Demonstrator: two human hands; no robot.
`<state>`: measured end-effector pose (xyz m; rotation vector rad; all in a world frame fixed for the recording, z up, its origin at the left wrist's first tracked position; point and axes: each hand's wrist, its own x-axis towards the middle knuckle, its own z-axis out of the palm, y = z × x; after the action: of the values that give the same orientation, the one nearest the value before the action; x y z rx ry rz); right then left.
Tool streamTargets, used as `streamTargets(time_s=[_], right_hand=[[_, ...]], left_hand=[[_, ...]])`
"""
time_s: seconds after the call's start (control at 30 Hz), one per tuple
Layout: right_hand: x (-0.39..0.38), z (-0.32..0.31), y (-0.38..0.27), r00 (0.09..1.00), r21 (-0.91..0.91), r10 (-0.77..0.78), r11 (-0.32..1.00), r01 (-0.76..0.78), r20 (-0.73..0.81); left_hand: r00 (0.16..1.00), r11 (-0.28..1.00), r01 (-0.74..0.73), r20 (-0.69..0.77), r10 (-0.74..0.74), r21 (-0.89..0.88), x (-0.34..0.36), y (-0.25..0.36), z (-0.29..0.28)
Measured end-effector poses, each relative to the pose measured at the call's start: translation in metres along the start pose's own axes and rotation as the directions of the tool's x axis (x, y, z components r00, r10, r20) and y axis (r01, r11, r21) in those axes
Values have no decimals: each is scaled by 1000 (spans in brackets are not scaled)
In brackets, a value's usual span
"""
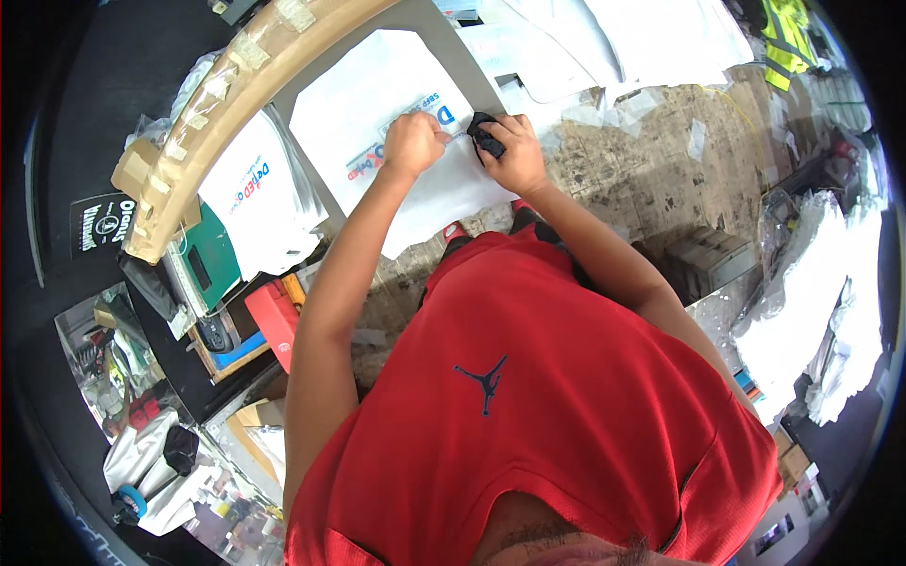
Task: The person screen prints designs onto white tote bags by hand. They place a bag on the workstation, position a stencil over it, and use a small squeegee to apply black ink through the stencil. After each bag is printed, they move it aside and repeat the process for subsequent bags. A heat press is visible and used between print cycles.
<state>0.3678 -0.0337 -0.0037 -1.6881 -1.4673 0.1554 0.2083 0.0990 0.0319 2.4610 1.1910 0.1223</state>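
A white sheet or bag with blue and red print [363,113] lies over a grey board [469,58], its near edge hanging down toward me. My left hand [413,143] is closed just above the printed part, fingers curled in. What it holds, if anything, is hidden. At the board's right edge my right hand [517,160] grips a crumpled black cloth [486,135] by the white material's side.
More printed white sheets or bags [253,193] hang on the left beside a long taped cardboard roll [219,104]. White sheets [651,42] lie at the far right. A red box [274,321] stands left, clear plastic-wrapped bundles [802,283] right. Scraps litter the wooden floor [613,179].
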Motion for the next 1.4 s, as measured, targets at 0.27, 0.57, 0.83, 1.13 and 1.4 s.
streamTargets(time_s=[0.27,0.57,0.83,1.13,1.4], right_hand=[[-1,-4,-1,1000,-6,11,1000,-11,12],[-2,-3,0,1000,-9,3,1000,-3,-12],[-2,-3,0,1000,1,-5,1000,5,-24],[-2,-3,1,1000,15,-1,1000,2,-13],[-4,0,1,1000,18,7,1000,-7,-21]], left_hand=[[998,993,-10,-55,16,115,0,16,-1],[999,994,-33,0,33,101,-2,18,-2],[1000,996,2,-1,-2,91,0,14,-1],[957,998,-48,-282,60,50,-1,-13,13],[892,979,133,-411,-187,-156,-19,-48,15]])
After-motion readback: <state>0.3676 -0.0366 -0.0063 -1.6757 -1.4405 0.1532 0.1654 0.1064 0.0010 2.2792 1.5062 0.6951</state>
